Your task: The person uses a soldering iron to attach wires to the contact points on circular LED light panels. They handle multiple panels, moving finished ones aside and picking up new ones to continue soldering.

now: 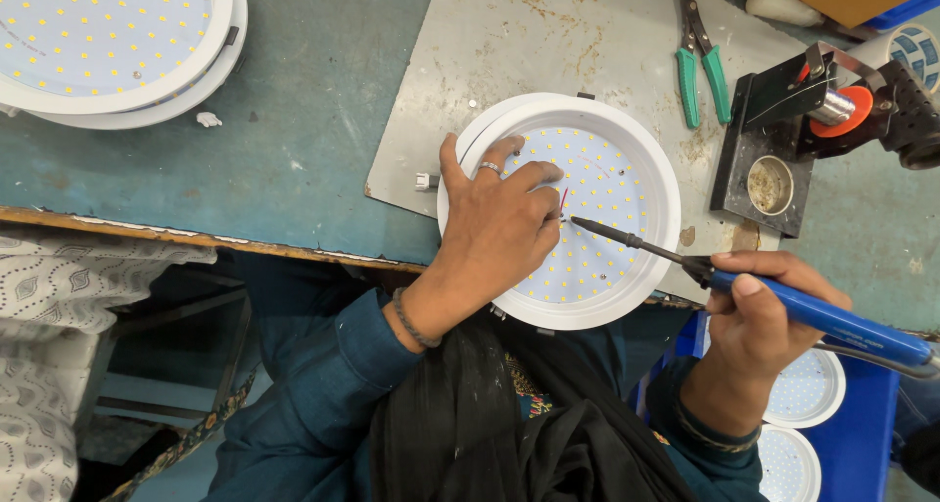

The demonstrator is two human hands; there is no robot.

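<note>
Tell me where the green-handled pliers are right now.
In the head view, the green-handled pliers lie on the grey metal sheet at upper right, between the round white LED light panel and the black soldering iron stand.

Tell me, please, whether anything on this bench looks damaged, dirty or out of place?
The grey metal sheet under the round LED light panel is stained with rusty brown patches and specks. A small white scrap lies loose on the teal bench top. Otherwise nothing looks odd.
</note>
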